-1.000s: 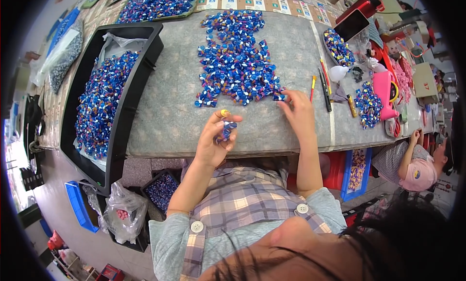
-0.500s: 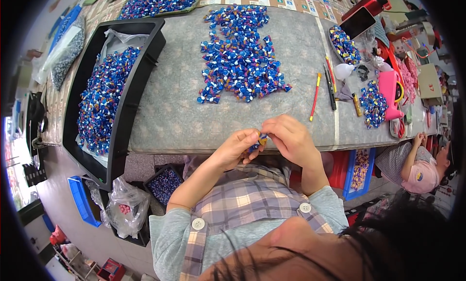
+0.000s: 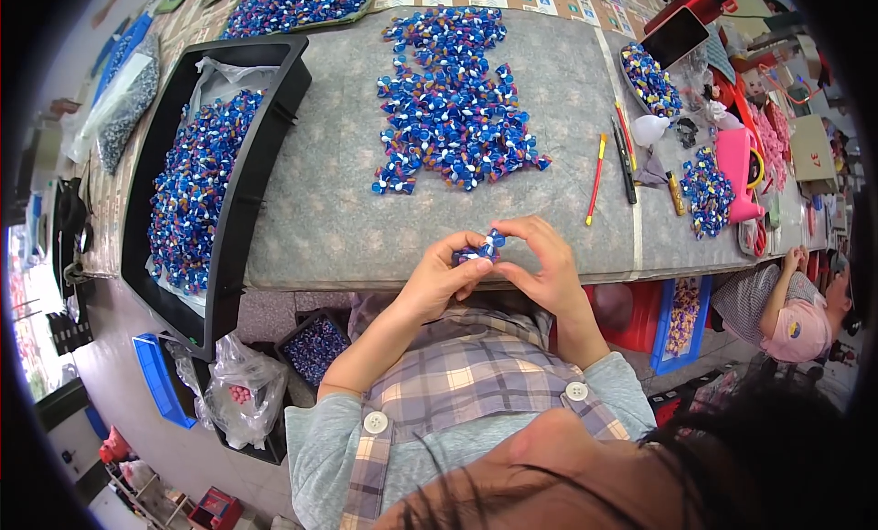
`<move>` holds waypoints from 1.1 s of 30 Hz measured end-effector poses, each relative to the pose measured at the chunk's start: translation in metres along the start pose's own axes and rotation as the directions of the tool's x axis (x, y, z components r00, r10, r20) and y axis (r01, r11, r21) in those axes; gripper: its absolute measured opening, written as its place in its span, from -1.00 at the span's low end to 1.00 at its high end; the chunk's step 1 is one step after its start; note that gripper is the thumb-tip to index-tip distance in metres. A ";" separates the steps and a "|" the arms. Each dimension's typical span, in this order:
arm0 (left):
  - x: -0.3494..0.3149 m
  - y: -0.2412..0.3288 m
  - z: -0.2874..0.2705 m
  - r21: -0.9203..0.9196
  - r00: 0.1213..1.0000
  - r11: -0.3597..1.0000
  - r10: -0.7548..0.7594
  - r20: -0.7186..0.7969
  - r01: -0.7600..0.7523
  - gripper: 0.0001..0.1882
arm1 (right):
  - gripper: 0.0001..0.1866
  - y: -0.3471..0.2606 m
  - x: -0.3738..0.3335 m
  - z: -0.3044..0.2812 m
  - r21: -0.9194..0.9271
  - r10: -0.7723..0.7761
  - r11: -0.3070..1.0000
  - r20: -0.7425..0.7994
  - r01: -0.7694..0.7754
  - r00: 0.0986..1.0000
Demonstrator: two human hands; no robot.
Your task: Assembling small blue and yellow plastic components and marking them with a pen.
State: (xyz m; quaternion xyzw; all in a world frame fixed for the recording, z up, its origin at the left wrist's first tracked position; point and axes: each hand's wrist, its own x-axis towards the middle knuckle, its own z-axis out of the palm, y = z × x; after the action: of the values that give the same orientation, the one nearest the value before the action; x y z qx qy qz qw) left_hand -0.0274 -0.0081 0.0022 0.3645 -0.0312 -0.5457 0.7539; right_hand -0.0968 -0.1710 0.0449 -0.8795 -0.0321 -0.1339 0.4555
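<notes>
My left hand (image 3: 446, 276) is closed around a small cluster of plastic pieces (image 3: 476, 254), blue, white and purple, above the table's near edge. My right hand (image 3: 546, 265) curves in from the other side. Its index finger and thumb are at a shiny blue piece (image 3: 497, 239) on top of the cluster, seemingly pinching it. The fingers partly hide the cluster, so how the pieces join cannot be made out. Beyond my hands, a large pile of similar small pieces (image 3: 453, 109) is spread on the grey-covered table (image 3: 329, 228).
At the left stands a black tray (image 3: 233, 201) filled with like pieces. To the right lie a red stick with yellow ends (image 3: 596, 178), a black pen (image 3: 625, 164), a phone (image 3: 675, 40), a pink holder (image 3: 734, 173) and a smaller pile (image 3: 707, 192). Another person (image 3: 791, 310) sits far right.
My right hand has opened up, its thumb and index finger now wider apart. The cluster has turned: blue and white faces show where yellow did.
</notes>
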 end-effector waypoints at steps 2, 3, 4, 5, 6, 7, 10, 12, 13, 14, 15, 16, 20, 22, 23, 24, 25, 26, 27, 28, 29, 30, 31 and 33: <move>0.000 0.001 0.002 0.292 0.983 0.948 0.161 -0.090 -0.129 -0.72 | -0.60 0.002 -0.001 -0.001 0.132 0.050 0.990 -0.035 -0.045 0.998; -0.001 0.002 0.003 0.292 0.983 0.948 0.161 -0.089 -0.129 -0.72 | -0.60 0.003 -0.001 0.000 0.132 0.051 0.990 -0.036 -0.046 0.998; -0.002 0.004 0.005 0.326 0.979 0.934 0.182 -0.090 -0.144 -0.73 | -0.64 0.004 -0.001 0.001 0.134 0.056 0.990 -0.071 -0.047 0.996; -0.003 0.005 0.005 0.360 0.975 0.919 0.204 -0.092 -0.159 -0.74 | -0.67 0.004 -0.001 0.003 0.137 0.061 0.990 -0.104 -0.046 0.993; -0.003 0.005 0.005 0.360 0.974 0.919 0.206 -0.093 -0.160 -0.74 | -0.67 0.005 -0.001 0.003 0.137 0.060 0.989 -0.103 -0.045 0.993; -0.003 0.005 0.005 0.475 0.958 0.855 0.276 -0.075 -0.209 -0.75 | -0.71 0.005 -0.001 0.004 0.129 0.059 0.991 -0.105 -0.045 0.993; -0.002 0.005 0.003 0.671 0.905 0.670 0.426 0.004 -0.318 -0.76 | -0.76 0.005 -0.001 0.005 0.139 0.071 0.989 -0.111 -0.055 0.991; -0.002 0.007 0.004 0.748 0.864 0.549 0.500 0.062 -0.372 -0.75 | -0.77 0.006 -0.002 0.006 0.160 0.084 0.985 -0.112 -0.065 0.990; -0.005 0.012 0.009 0.791 0.867 0.509 0.495 0.052 -0.338 -0.75 | -0.79 0.007 -0.002 0.007 0.207 0.111 0.975 -0.111 -0.086 0.988; -0.007 0.015 0.012 0.831 0.870 0.467 0.490 0.042 -0.303 -0.74 | -0.80 0.008 -0.003 0.008 0.253 0.138 0.962 -0.110 -0.107 0.984; -0.006 0.015 0.013 0.831 0.870 0.467 0.491 0.042 -0.303 -0.74 | -0.80 0.011 -0.006 0.010 0.253 0.138 0.962 -0.110 -0.107 0.984; -0.006 0.014 0.013 0.829 0.855 0.464 0.518 0.031 -0.311 -0.72 | -0.82 0.017 -0.009 0.011 0.320 0.158 0.940 -0.102 -0.118 0.982; -0.002 0.014 0.008 0.766 0.800 0.478 0.595 0.076 -0.429 -0.72 | -0.86 0.020 -0.011 0.019 0.669 0.245 0.727 -0.047 -0.151 0.968; -0.002 0.016 0.008 0.771 0.796 0.465 0.599 0.087 -0.434 -0.72 | -0.86 0.025 -0.013 0.022 0.704 0.274 0.682 0.001 -0.195 0.962; -0.003 0.016 0.008 0.776 0.792 0.453 0.602 0.097 -0.439 -0.71 | -0.85 0.027 -0.014 0.023 0.735 0.302 0.634 0.049 -0.239 0.952; -0.003 0.016 0.008 0.776 0.792 0.454 0.603 0.095 -0.439 -0.71 | -0.85 0.028 -0.015 0.024 0.735 0.301 0.634 0.051 -0.240 0.952; -0.004 0.015 0.008 0.776 0.797 0.460 0.597 0.088 -0.431 -0.71 | -0.85 0.028 -0.015 0.025 0.729 0.305 0.636 0.065 -0.254 0.950; -0.004 0.015 0.008 0.777 0.802 0.466 0.591 0.082 -0.423 -0.71 | -0.85 0.028 -0.015 0.026 0.723 0.308 0.638 0.077 -0.266 0.948; -0.003 0.015 0.007 0.777 0.802 0.466 0.592 0.082 -0.423 -0.71 | -0.85 0.027 -0.014 0.027 0.722 0.308 0.638 0.078 -0.267 0.948; -0.003 0.015 0.005 0.784 0.797 0.443 0.595 0.105 -0.434 -0.71 | -0.86 0.025 -0.014 0.027 0.727 0.321 0.630 0.076 -0.273 0.944; -0.003 0.015 0.003 0.791 0.791 0.419 0.598 0.129 -0.446 -0.70 | -0.87 0.025 -0.012 0.028 0.732 0.333 0.623 0.074 -0.278 0.940; -0.003 0.014 0.001 0.791 0.789 0.418 0.601 0.129 -0.447 -0.70 | -0.87 0.025 -0.010 0.027 0.730 0.331 0.624 0.075 -0.278 0.941; -0.005 0.014 0.000 0.688 0.839 0.595 0.544 0.036 -0.416 -0.70 | -0.88 0.028 -0.006 0.025 0.582 0.283 0.776 0.021 -0.242 0.959; -0.006 0.013 -0.008 0.553 0.883 0.747 0.468 -0.043 -0.369 -0.70 | -0.89 0.030 0.004 0.021 0.405 0.222 0.893 -0.020 -0.195 0.975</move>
State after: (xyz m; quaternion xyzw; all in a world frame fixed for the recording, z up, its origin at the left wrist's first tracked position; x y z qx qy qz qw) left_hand -0.0164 0.0029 0.0064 0.5888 -0.1939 -0.2968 0.7264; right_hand -0.0833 -0.1721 0.0105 -0.7609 0.0507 -0.1038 0.6385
